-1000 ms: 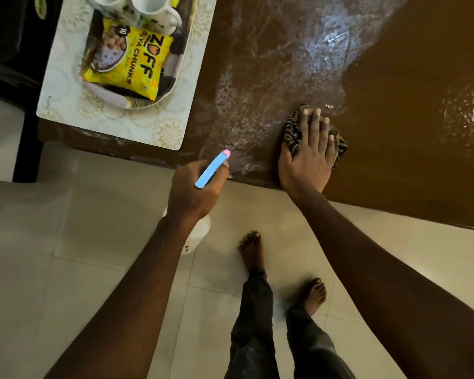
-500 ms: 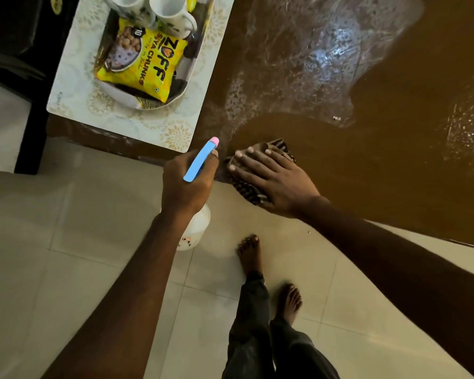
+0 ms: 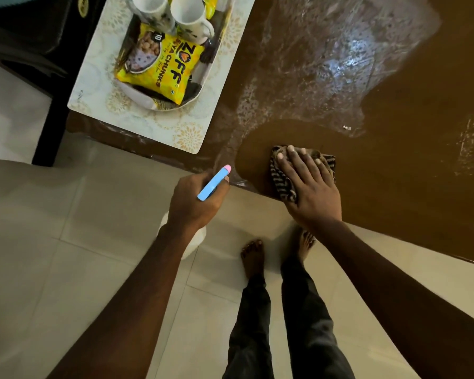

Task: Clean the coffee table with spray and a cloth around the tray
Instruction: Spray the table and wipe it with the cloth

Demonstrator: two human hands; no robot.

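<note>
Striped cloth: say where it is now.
Head view: the striped cloth lies under the right hand on the coffee table by its near edge, right of the spray bottle the left hand grips.

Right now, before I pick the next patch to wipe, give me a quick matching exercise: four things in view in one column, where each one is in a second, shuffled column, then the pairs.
Things:
1. striped cloth
2. spray bottle
3. yellow snack packet
4. placemat

Places:
a. lying in the tray
b. gripped by the left hand, over the floor by the table edge
c. pressed on the table under the right hand
d. under the tray, at the table's corner

Pairs: 1-c, 2-b, 3-a, 4-d.
</note>
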